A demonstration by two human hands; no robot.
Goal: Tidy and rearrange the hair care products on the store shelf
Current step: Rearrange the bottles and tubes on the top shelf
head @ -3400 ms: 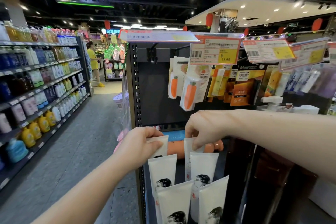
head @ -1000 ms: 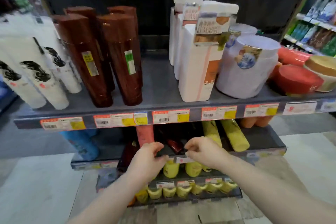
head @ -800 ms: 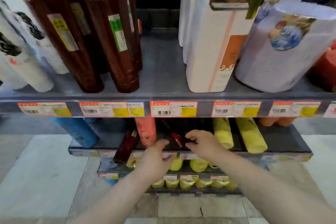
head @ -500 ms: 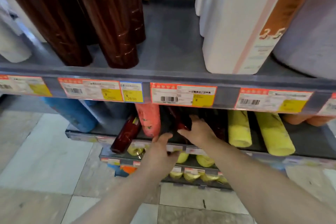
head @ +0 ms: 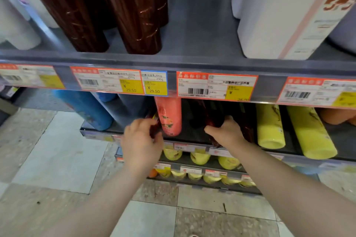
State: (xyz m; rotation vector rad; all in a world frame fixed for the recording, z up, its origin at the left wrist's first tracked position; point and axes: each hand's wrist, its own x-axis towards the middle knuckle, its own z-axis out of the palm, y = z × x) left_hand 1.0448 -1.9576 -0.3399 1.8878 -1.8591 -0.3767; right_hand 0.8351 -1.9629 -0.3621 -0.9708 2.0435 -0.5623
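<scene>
Left hand (head: 141, 141) grips a red bottle (head: 154, 128) beside the pink bottle (head: 169, 115); right hand (head: 229, 133) grips a dark bottle (head: 214, 117) on the shelf (head: 100, 132).

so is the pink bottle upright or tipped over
Upright: the pink bottle stands on its base on the shelf, top hidden.

Pale and speckled floor tiles (head: 57, 150) run under a grey metal shelving unit (head: 192, 25). Orange-and-yellow price tags (head: 215, 86) line the front rail of each tier.
</scene>
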